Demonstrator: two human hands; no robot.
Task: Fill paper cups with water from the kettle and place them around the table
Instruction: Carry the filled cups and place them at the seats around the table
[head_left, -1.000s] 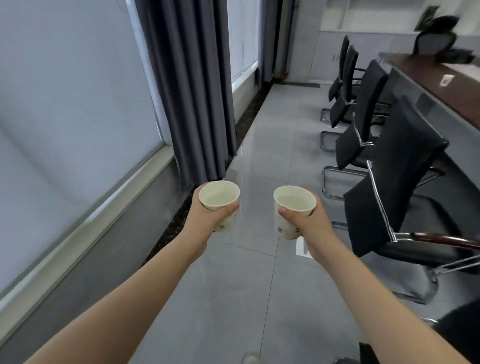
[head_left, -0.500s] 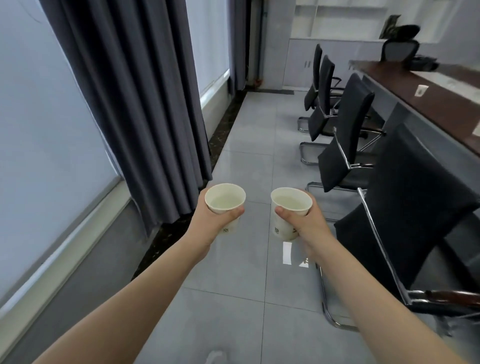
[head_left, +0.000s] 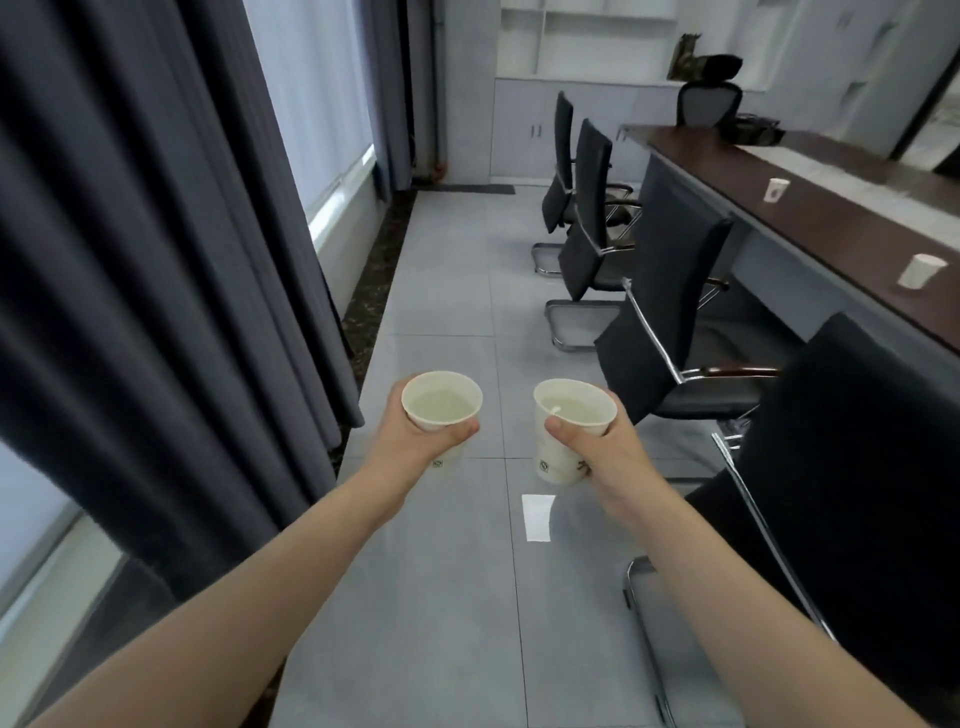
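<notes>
My left hand grips a white paper cup with water in it, held upright over the floor. My right hand grips a second water-filled paper cup at the same height, a little to the right. The long dark wooden table runs along the right side. Two more paper cups stand on it: one farther away and one nearer. No kettle is in view.
A row of black chairs stands between me and the table; the nearest chair is at my right elbow. Dark curtains and a window line the left. A grey tiled aisle leads toward white cabinets.
The view has advanced along the aisle and lifted, bringing the table and its two cups into sight. Both hands keep holding their cups level in front of me.
</notes>
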